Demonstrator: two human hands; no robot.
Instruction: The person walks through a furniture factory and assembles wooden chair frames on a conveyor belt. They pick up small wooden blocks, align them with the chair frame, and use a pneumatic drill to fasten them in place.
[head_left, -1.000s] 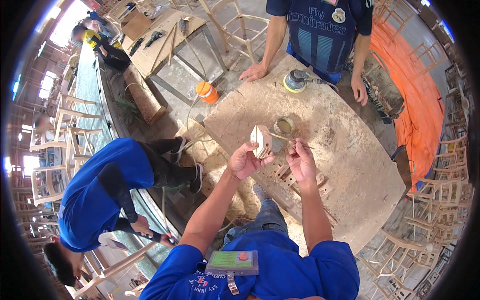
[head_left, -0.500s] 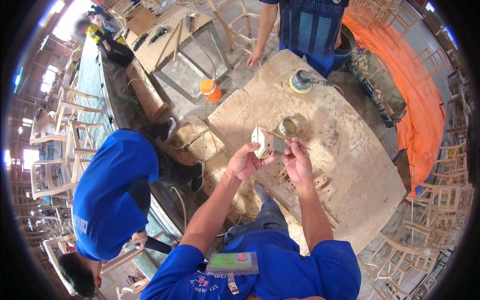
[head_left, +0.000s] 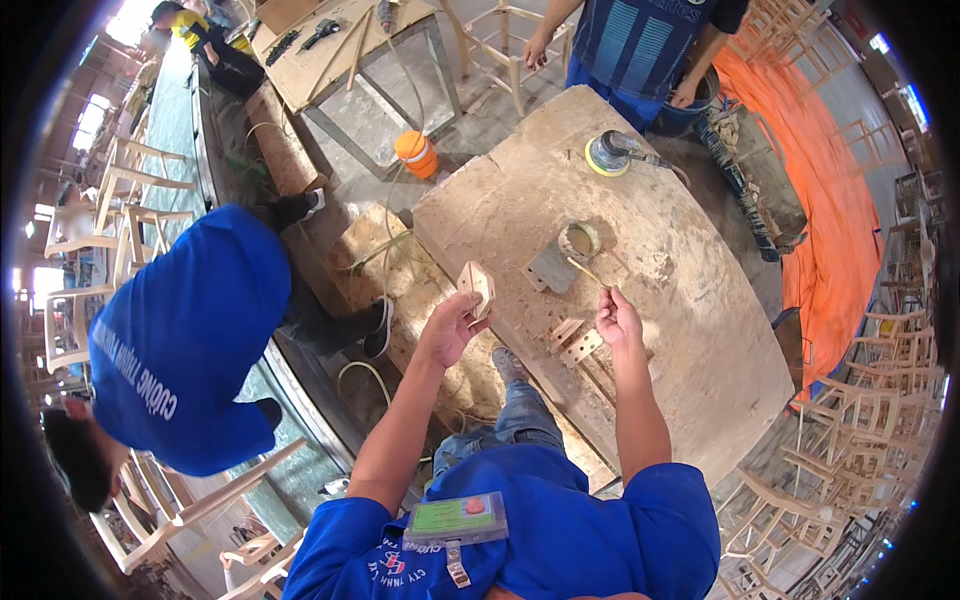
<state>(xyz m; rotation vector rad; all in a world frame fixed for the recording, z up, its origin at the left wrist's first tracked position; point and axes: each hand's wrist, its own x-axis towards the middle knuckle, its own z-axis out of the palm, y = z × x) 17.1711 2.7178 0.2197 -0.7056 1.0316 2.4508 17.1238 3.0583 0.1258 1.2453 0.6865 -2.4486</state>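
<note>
Both hands have drawn apart: left hand [head_left: 452,325] grips a small wooden block [head_left: 477,286], right hand [head_left: 618,318] pinches a thin stick [head_left: 586,273] lifted from the glue pot [head_left: 579,240] mid-table, apparently loaded for application.

A furniture workshop. Unfinished wooden chair frames [head_left: 860,450] are stacked around a dusty plywood workbench [head_left: 690,330]. An orbital sander [head_left: 612,152] lies on it, and hand tools lie on a second bench [head_left: 330,50].

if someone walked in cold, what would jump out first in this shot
Probably the two raised hands at centre: the left hand holds a small pale wooden block, and the right hand pinches a thin stick above the dusty plywood table. Next, the person in a blue shirt bent over at left, and the orange tarp at right.
</note>
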